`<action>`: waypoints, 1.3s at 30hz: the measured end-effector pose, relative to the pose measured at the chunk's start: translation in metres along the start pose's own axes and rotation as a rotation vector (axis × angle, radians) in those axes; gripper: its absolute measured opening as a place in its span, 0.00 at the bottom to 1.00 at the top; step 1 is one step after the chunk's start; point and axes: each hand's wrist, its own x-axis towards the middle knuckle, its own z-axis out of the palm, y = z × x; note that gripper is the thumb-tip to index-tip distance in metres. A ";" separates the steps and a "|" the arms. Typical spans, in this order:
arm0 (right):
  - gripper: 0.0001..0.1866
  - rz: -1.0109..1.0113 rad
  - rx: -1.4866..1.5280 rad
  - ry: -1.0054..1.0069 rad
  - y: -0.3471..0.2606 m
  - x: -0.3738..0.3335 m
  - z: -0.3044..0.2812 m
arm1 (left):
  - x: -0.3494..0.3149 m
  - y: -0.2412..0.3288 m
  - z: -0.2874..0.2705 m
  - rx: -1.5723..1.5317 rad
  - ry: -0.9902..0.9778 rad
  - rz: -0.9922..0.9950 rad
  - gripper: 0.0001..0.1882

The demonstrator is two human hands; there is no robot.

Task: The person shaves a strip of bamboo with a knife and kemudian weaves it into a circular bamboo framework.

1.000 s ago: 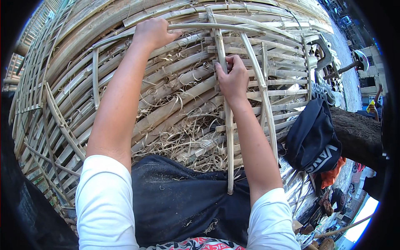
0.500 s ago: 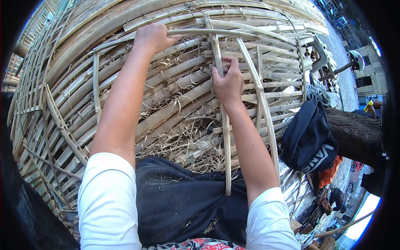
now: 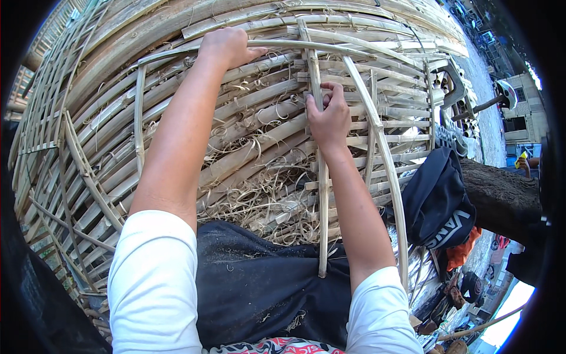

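Note:
My left hand (image 3: 226,47) is closed round a long, slightly bowed bamboo strip (image 3: 306,45) that runs crosswise at the far side, its thumb pointing right along the strip. Lower and to the right, my right hand (image 3: 330,120) grips an upright bamboo slat (image 3: 323,194), thumb on its near face and fingers curled at its right side. This slat passes under the crosswise strip, and its near end rests on the dark cloth (image 3: 259,283) over my lap. Right of it stands a lattice of thin bamboo slats (image 3: 403,110), with a longer curved slat (image 3: 383,153) slanting across it.
Split bamboo poles (image 3: 247,156) lie beneath, strewn with curled shavings (image 3: 253,200). Another bamboo lattice (image 3: 47,100) leans at the far left. At right are a dark bundled garment (image 3: 439,194), a tree trunk (image 3: 501,186) and an orange cloth (image 3: 464,251).
Both hands keep their grip while the lattice and strips shift slightly to the right in view. My right hand sits a little lower, its fingers curled more closely.

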 end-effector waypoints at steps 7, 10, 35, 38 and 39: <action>0.18 -0.017 0.017 0.020 0.001 -0.001 0.004 | 0.001 -0.005 0.004 0.030 0.029 0.007 0.41; 0.18 -0.011 0.020 0.013 0.001 0.001 0.004 | 0.000 -0.001 0.000 0.039 -0.001 -0.009 0.39; 0.08 0.438 -0.002 0.254 -0.006 -0.317 -0.340 | 0.012 -0.001 0.016 0.121 0.006 0.017 0.43; 0.07 0.692 -0.009 0.302 0.062 -0.320 -0.337 | 0.012 -0.016 0.014 0.123 0.009 0.013 0.40; 0.08 0.724 -0.061 0.242 0.086 -0.329 -0.336 | 0.012 -0.016 0.013 0.116 0.011 0.033 0.40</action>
